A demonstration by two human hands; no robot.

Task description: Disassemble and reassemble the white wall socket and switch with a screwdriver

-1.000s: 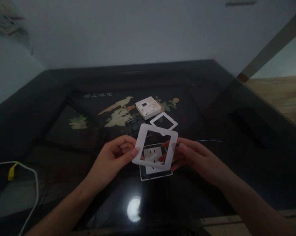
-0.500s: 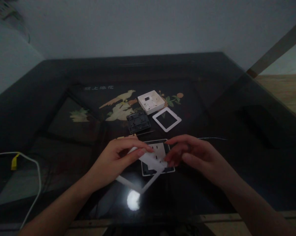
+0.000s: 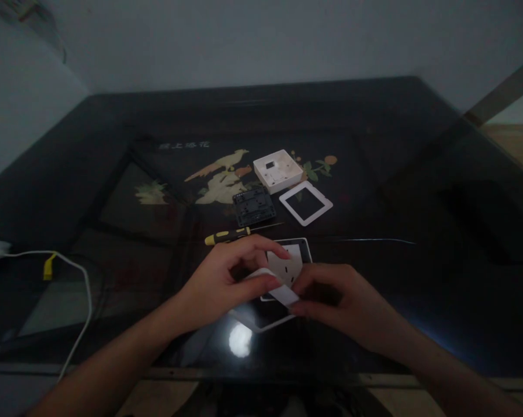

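My left hand (image 3: 220,286) is closed on a thin white square frame (image 3: 284,294), thumb on its upper edge. The frame is tilted, one corner pointing toward me. My right hand (image 3: 346,298) pinches the frame's right end between thumb and fingers. Behind and partly under the hands lies a wall socket (image 3: 287,263) with a white slotted face and a dark surround edged in white. Fingers hide part of it. Just beyond my left hand is a yellow-and-black screwdriver (image 3: 230,236), its shaft pointing right.
On the glossy black table (image 3: 395,324) are a white back box (image 3: 281,179), a second white frame (image 3: 307,221) and a dark grey mounting plate (image 3: 255,207). A white cable (image 3: 86,289) with a yellow tag (image 3: 48,267) runs along the left. A thin wire (image 3: 383,240) lies at right.
My right hand has come in and closed on the frame's right end; half a second ago its fingers were apart beside it. The view has shifted slightly, showing more of the screwdriver.
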